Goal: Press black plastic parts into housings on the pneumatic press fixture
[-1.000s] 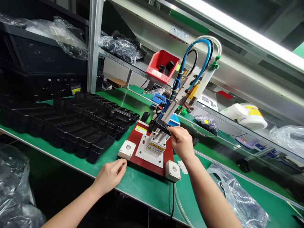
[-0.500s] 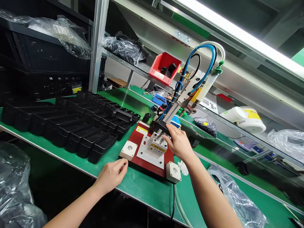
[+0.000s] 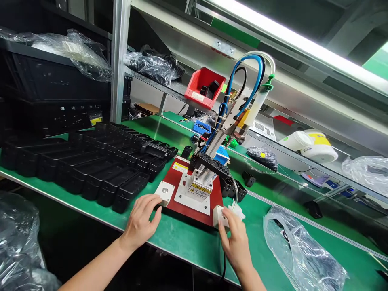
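My left hand [image 3: 142,220] is open, its fingertips at the near edge of the left white button box [image 3: 165,191]. The fingers of my right hand [image 3: 235,238] are apart and rest on the right white button box [image 3: 217,216], partly covering its button. Both boxes sit on the front corners of a dark red base plate [image 3: 169,178]. On it stands a small press [image 3: 201,186] with a warning label, blue and clear hoses and a clear syringe [image 3: 256,107]. A long black plastic part [image 3: 212,163] lies across the press fixture.
Rows of black plastic housings [image 3: 100,173] fill the bench's left side. A red bin [image 3: 206,87] of black parts sits above, behind the press. More black parts [image 3: 233,188] lie right of it, near a clear plastic bag [image 3: 303,246]. A metal post [image 3: 120,60] rises at left.
My right hand has let go of the black part on the fixture and come down to the right button box. My left hand has opened and risen to the left box.
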The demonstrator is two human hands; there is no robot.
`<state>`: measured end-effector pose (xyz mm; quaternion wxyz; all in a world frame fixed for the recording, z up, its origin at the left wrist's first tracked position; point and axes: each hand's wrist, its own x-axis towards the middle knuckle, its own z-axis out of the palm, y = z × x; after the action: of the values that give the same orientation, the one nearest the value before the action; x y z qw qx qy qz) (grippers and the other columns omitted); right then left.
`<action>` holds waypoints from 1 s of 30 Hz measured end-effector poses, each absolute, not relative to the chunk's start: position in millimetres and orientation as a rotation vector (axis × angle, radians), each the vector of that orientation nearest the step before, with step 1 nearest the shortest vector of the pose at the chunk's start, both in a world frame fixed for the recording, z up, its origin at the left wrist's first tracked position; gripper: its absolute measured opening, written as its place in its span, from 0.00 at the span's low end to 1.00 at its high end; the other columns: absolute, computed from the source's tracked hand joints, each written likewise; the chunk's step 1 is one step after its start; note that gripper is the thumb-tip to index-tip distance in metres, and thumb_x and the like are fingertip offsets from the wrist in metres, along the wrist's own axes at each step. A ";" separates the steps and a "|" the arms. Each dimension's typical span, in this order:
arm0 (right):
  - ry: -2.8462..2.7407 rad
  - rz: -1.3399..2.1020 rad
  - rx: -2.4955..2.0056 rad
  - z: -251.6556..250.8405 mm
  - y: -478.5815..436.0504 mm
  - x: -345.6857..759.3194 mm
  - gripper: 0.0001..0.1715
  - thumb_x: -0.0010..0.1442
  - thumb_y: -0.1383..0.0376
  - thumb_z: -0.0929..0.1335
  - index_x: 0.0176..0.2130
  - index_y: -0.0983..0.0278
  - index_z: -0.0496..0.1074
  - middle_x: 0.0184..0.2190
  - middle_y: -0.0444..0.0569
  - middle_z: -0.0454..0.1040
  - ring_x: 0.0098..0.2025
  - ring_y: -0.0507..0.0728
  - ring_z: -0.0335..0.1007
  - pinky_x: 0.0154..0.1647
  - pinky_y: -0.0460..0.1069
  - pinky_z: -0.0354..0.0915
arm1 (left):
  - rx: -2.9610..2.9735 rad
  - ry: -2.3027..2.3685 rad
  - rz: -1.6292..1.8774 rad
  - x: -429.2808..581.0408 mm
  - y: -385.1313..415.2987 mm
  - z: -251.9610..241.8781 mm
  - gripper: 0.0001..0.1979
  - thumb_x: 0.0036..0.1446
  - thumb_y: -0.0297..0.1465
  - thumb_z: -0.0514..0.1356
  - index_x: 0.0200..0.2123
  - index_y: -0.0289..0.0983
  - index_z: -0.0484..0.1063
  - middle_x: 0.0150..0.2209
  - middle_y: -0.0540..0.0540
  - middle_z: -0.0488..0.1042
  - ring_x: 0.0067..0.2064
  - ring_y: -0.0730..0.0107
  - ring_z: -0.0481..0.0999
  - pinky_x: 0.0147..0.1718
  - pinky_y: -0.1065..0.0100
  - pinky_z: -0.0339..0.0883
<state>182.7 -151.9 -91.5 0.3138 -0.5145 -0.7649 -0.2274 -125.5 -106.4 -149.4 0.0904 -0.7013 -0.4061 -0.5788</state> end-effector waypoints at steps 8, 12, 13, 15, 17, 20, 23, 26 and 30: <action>-1.980 -0.480 -1.453 -116.6 -168.6 190.4 0.25 0.65 0.63 0.63 0.60 0.60 0.58 0.53 0.58 0.71 0.53 0.66 0.70 0.47 0.63 0.73 | -2.143 -1.201 -1.311 -122.7 -92.6 -142.4 0.18 0.59 0.27 0.58 0.53 0.34 0.66 0.51 0.37 0.74 0.56 0.53 0.71 0.52 0.55 0.62; -1.973 -0.521 -1.473 -111.2 -159.3 187.8 0.22 0.64 0.61 0.64 0.56 0.61 0.60 0.48 0.60 0.72 0.49 0.68 0.71 0.42 0.64 0.73 | -2.131 -1.200 -1.200 -124.2 -93.1 -134.8 0.15 0.58 0.29 0.59 0.49 0.36 0.69 0.48 0.41 0.77 0.53 0.52 0.72 0.49 0.55 0.60; -1.966 -0.542 -1.479 -111.5 -156.9 187.1 0.21 0.64 0.60 0.64 0.54 0.62 0.61 0.47 0.60 0.72 0.49 0.69 0.71 0.42 0.64 0.73 | -2.137 -1.207 -1.170 -123.9 -92.6 -131.3 0.14 0.58 0.30 0.60 0.48 0.36 0.70 0.47 0.41 0.78 0.52 0.52 0.73 0.49 0.54 0.60; -1.950 -0.580 -1.486 -113.5 -153.2 185.6 0.19 0.64 0.59 0.64 0.53 0.62 0.62 0.46 0.61 0.73 0.48 0.69 0.71 0.41 0.64 0.72 | -2.161 -1.202 -1.126 -122.7 -90.7 -124.4 0.12 0.57 0.32 0.60 0.45 0.36 0.70 0.43 0.43 0.79 0.49 0.53 0.74 0.48 0.53 0.59; -1.928 -0.602 -1.482 -116.0 -152.0 184.1 0.19 0.64 0.59 0.64 0.53 0.63 0.62 0.46 0.62 0.73 0.49 0.69 0.71 0.42 0.64 0.72 | -2.191 -1.187 -1.101 -121.6 -88.4 -119.7 0.11 0.57 0.32 0.60 0.44 0.35 0.70 0.41 0.43 0.79 0.47 0.54 0.75 0.48 0.53 0.59; -1.911 -0.574 -1.473 -117.6 -156.3 184.0 0.21 0.65 0.60 0.64 0.55 0.63 0.61 0.48 0.60 0.73 0.51 0.67 0.70 0.45 0.64 0.72 | -2.202 -1.210 -1.103 -121.0 -88.4 -119.4 0.13 0.57 0.33 0.60 0.45 0.35 0.70 0.41 0.43 0.78 0.46 0.55 0.75 0.48 0.53 0.60; -1.935 -0.464 -1.465 -115.9 -168.7 192.7 0.22 0.65 0.60 0.64 0.58 0.61 0.60 0.52 0.57 0.72 0.56 0.66 0.67 0.49 0.63 0.71 | -2.133 -1.251 -1.162 -116.9 -98.9 -126.4 0.15 0.58 0.32 0.60 0.48 0.34 0.68 0.46 0.38 0.76 0.51 0.48 0.73 0.50 0.49 0.60; -1.881 -0.468 -1.468 -112.9 -190.0 218.4 0.21 0.65 0.62 0.64 0.57 0.60 0.61 0.55 0.56 0.69 0.59 0.65 0.65 0.54 0.63 0.68 | -2.147 -1.152 -1.314 -101.9 -124.3 -137.9 0.15 0.57 0.28 0.60 0.48 0.34 0.68 0.50 0.35 0.74 0.56 0.45 0.69 0.50 0.48 0.61; -1.589 -0.595 -1.660 -104.1 -237.3 283.4 0.16 0.63 0.61 0.66 0.50 0.63 0.67 0.53 0.57 0.71 0.56 0.63 0.66 0.57 0.62 0.64 | -2.542 -0.707 -1.507 -70.6 -174.4 -157.6 0.13 0.56 0.20 0.59 0.45 0.37 0.70 0.45 0.39 0.77 0.51 0.56 0.74 0.48 0.56 0.66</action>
<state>283.4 -237.3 -104.1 0.3744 -0.6485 -0.6208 -0.2323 -70.6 -174.4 -157.6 0.0516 -0.8354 -0.2325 -0.4953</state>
